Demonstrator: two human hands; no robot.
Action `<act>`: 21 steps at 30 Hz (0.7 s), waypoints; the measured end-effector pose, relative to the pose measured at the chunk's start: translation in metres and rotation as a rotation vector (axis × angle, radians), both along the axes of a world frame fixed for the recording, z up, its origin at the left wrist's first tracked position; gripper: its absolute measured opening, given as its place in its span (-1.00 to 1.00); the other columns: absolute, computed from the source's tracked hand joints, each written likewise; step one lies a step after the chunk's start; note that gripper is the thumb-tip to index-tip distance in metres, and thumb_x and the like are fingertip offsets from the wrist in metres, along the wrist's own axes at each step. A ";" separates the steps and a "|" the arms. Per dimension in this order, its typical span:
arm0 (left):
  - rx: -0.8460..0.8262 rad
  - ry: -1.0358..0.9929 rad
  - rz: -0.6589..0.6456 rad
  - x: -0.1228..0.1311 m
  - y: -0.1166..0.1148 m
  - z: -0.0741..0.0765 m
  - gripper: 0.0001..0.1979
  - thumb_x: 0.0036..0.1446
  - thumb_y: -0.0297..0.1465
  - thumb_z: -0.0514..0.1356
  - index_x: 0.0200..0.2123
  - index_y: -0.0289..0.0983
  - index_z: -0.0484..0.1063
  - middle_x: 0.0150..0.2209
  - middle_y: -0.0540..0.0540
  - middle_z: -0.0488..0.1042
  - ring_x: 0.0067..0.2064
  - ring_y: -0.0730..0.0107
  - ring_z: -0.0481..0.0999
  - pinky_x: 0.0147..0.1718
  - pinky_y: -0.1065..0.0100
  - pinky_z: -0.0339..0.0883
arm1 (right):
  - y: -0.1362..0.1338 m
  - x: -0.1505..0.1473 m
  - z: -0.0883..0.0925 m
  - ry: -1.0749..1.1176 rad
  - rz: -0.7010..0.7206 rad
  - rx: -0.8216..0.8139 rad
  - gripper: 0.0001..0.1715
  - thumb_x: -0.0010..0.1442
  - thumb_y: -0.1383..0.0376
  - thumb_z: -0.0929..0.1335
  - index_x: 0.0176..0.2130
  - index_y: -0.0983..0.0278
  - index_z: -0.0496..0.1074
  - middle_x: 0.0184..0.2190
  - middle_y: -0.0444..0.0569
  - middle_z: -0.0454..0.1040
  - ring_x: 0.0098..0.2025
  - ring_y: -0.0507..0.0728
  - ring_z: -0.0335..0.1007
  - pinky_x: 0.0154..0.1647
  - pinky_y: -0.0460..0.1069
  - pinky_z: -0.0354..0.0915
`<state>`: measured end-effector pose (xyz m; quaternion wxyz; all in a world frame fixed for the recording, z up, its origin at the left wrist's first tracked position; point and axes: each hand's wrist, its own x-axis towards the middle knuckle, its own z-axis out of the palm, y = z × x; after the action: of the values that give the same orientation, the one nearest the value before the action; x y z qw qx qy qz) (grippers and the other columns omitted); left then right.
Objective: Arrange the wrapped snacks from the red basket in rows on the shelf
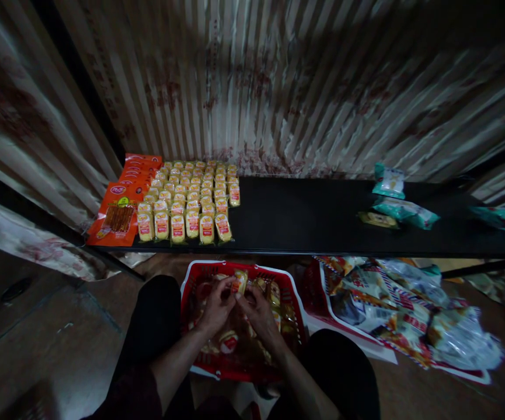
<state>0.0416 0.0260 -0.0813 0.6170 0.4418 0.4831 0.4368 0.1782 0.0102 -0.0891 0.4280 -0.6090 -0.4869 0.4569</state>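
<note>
A small wrapped snack cake (240, 281) in yellow clear film with a red and white label is held between both hands, over the red basket (296, 303). My left hand (217, 303) pinches its left side. On the lower right side, the fingers of my right hand (258, 312) close on the same cake. Below the hands, several similar packs (229, 341) lie loose in the basket. On the black shelf (296, 213), rows of matching wrapped cakes (188, 201) stand packed together at the left.
Orange snack bags (118, 213) line the shelf's left end. Teal and white packets (405, 213) and a yellowish pack (379, 220) lie toward the right. A second basket (328, 303) full of plastic-wrapped bags (410, 318) stands on the floor at right. Patterned curtain (256, 87) hangs behind.
</note>
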 end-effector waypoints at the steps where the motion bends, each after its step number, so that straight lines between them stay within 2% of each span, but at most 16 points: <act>1: 0.038 0.035 -0.007 0.000 -0.001 0.003 -0.69 0.05 -0.40 0.21 -0.09 -0.19 0.46 -0.03 -0.12 0.46 0.03 0.23 0.41 0.11 0.19 0.21 | 0.000 0.000 -0.001 -0.009 -0.003 0.004 -0.61 0.08 0.05 0.37 -0.17 0.24 0.45 -0.20 0.04 0.58 -0.18 0.22 0.53 -0.09 0.13 0.43; 5: 0.155 0.150 -0.026 0.001 -0.004 0.012 -0.66 0.06 -0.48 0.16 -0.07 -0.17 0.47 -0.01 -0.13 0.45 0.07 0.20 0.38 0.15 0.12 0.17 | -0.001 0.002 -0.001 -0.016 -0.026 0.021 -0.61 0.08 0.04 0.36 -0.19 0.23 0.46 -0.19 0.03 0.58 -0.18 0.22 0.54 -0.10 0.13 0.44; 11: 0.313 0.343 -0.008 0.006 -0.011 0.014 -0.53 0.04 -0.59 0.07 0.00 -0.14 0.45 0.03 -0.14 0.41 0.09 0.21 0.36 0.16 0.14 0.20 | -0.003 0.004 0.013 0.018 -0.005 0.009 -0.59 0.11 0.00 0.34 -0.14 0.19 0.48 -0.18 0.00 0.59 -0.19 0.22 0.55 -0.14 0.12 0.47; 15: 0.443 0.475 -0.026 0.009 -0.013 0.023 -0.54 0.13 -0.57 0.02 0.06 -0.15 0.42 0.06 -0.17 0.39 0.11 0.23 0.37 0.15 0.15 0.22 | -0.003 0.010 0.022 -0.060 -0.061 0.132 -0.57 0.11 0.03 0.35 -0.10 0.20 0.48 -0.10 0.04 0.56 -0.08 0.23 0.51 -0.04 0.11 0.44; 18: 0.521 0.504 -0.032 0.014 -0.004 0.031 -0.54 0.19 -0.55 -0.02 0.09 -0.12 0.38 0.10 -0.17 0.35 0.10 0.25 0.38 0.13 0.17 0.25 | 0.006 0.015 0.033 -0.096 -0.096 0.199 -0.52 0.12 0.06 0.35 -0.01 0.22 0.43 -0.10 0.07 0.56 -0.10 0.21 0.52 -0.07 0.09 0.45; 21: 0.576 0.463 -0.011 0.021 0.015 0.041 -0.56 0.22 -0.53 -0.04 0.10 -0.11 0.37 0.09 -0.16 0.34 0.11 0.27 0.36 0.14 0.18 0.25 | 0.024 0.020 0.050 -0.132 -0.095 0.215 -0.53 0.13 0.08 0.35 0.00 0.21 0.42 -0.12 0.05 0.56 -0.13 0.20 0.52 -0.08 0.09 0.45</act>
<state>0.0629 0.0409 -0.0407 0.3438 0.6872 0.4647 0.4399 0.1983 0.0338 -0.0389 0.4791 -0.6107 -0.5309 0.3401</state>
